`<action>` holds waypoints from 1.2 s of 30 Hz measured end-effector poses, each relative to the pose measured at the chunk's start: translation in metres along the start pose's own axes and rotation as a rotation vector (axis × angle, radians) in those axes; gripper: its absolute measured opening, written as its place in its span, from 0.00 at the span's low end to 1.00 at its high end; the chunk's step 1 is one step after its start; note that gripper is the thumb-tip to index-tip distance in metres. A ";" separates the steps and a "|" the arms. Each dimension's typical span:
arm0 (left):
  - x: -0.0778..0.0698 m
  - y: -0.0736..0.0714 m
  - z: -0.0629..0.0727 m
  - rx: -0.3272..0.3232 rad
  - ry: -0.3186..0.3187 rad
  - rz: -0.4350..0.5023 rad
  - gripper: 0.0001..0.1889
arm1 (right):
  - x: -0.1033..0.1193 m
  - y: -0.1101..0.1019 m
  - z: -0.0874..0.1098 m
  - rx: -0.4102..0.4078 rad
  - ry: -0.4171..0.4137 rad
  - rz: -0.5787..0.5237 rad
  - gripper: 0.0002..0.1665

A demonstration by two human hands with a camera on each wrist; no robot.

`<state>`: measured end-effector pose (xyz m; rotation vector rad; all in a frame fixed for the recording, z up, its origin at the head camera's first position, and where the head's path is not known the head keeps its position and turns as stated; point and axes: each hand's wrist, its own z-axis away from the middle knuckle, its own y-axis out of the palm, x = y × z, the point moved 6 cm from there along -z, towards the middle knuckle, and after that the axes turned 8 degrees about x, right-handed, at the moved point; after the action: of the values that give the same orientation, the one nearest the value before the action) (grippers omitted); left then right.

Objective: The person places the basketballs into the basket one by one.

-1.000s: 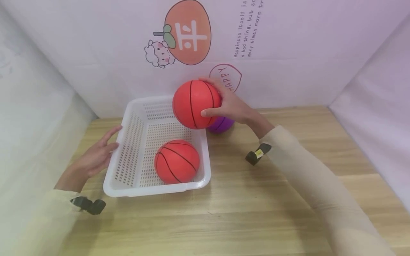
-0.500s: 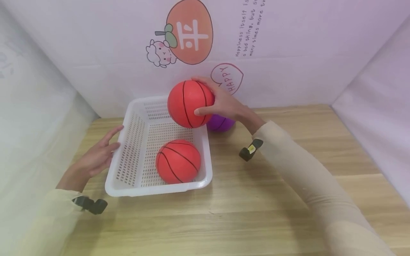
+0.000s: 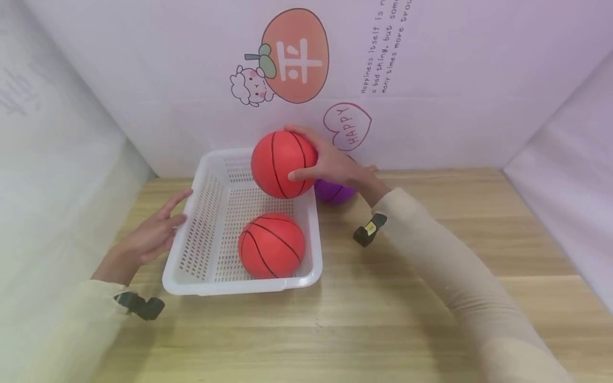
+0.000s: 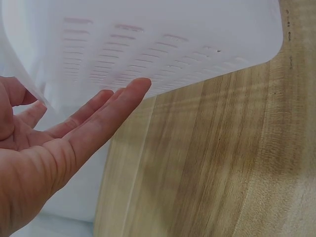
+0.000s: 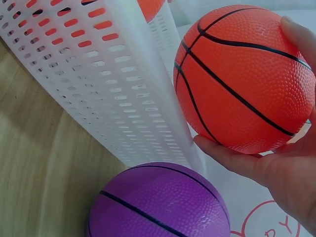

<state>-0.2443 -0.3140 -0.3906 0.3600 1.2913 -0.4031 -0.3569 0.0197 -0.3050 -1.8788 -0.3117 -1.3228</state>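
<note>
My right hand (image 3: 330,161) grips a red toy basketball (image 3: 282,165), thumb in front and fingers over the far side. This ball is raised over the back right part of a white perforated plastic basket (image 3: 313,250), near its rim. A second red basketball (image 3: 271,246) lies inside the basket, at the front right. My left hand (image 3: 154,234) is at the basket's left side, fingertips touching the rim. In the left wrist view, its fingers (image 4: 116,108) stretch nearly straight along the outer wall.
A purple basketball (image 3: 335,190) sits outside the basket by its right wall, partly behind my right hand. All stands on a wooden table (image 3: 383,298). A white printed backdrop (image 3: 431,122) rises right behind the basket, with white sides left and right.
My right hand has carried the red basketball a little left, further over the basket. The left hand stays at the rim. The whole head view has shifted slightly.
</note>
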 end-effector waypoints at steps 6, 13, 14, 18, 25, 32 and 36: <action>0.000 0.001 0.000 -0.006 -0.003 0.027 0.34 | 0.002 0.003 -0.009 0.043 0.002 0.055 0.55; -0.002 0.002 0.001 -0.001 0.004 0.019 0.34 | 0.008 0.011 -0.016 0.113 -0.018 0.124 0.56; -0.002 0.002 0.001 -0.003 0.003 0.017 0.34 | 0.008 0.013 -0.017 0.121 -0.028 0.136 0.56; -0.001 0.001 0.001 -0.014 -0.008 0.022 0.34 | 0.010 0.017 -0.022 0.146 -0.067 0.205 0.56; 0.000 0.001 -0.001 -0.008 -0.008 0.024 0.33 | 0.002 0.025 -0.031 0.191 -0.061 0.257 0.57; 0.001 0.003 -0.001 -0.017 -0.023 0.004 0.33 | -0.008 0.030 -0.037 0.219 0.001 0.284 0.56; -0.001 0.002 0.001 -0.025 -0.021 -0.003 0.33 | -0.012 0.035 -0.041 0.235 0.007 0.297 0.56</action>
<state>-0.2429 -0.3127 -0.3895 0.3324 1.2750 -0.3923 -0.3686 -0.0300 -0.3262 -1.6498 -0.1676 -1.0454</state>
